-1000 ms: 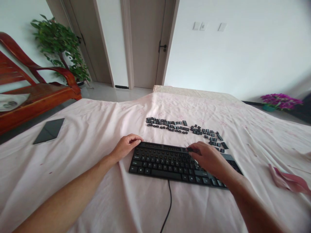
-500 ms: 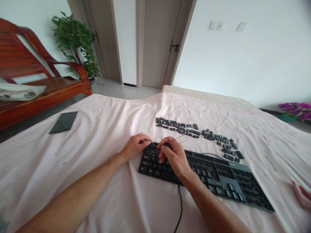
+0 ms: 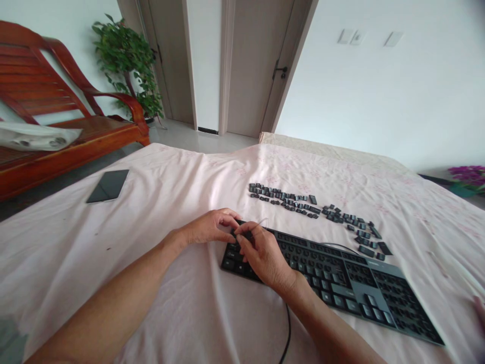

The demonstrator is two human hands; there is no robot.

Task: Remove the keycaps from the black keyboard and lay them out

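A black keyboard (image 3: pixel 341 283) lies at an angle on the pink bedsheet, many of its keys off and the sockets bare. Over its upper left corner, my right hand (image 3: pixel 265 255) pinches a thin wire keycap puller (image 3: pixel 263 221); only a short wire loop shows behind the fingers. My left hand (image 3: pixel 212 226) is at the same corner, thumb and fingers curled together and meeting the right fingertips. Whatever sits between the left fingers is hidden. Beyond the keyboard, removed keycaps (image 3: pixel 299 205) lie in loose rows on the sheet.
A dark-screened phone or tablet (image 3: pixel 108 186) lies at the left. The keyboard's cable (image 3: pixel 288 333) runs toward me. A wooden bench (image 3: pixel 76 136) and a potted plant (image 3: pixel 127 60) stand beyond the bed. Something like another person's hand (image 3: pixel 480 307) shows at the right edge.
My left hand has closed in toward the right fingertips. My right hand has moved lower, so most of the wire puller is now hidden. The view has shifted slightly.
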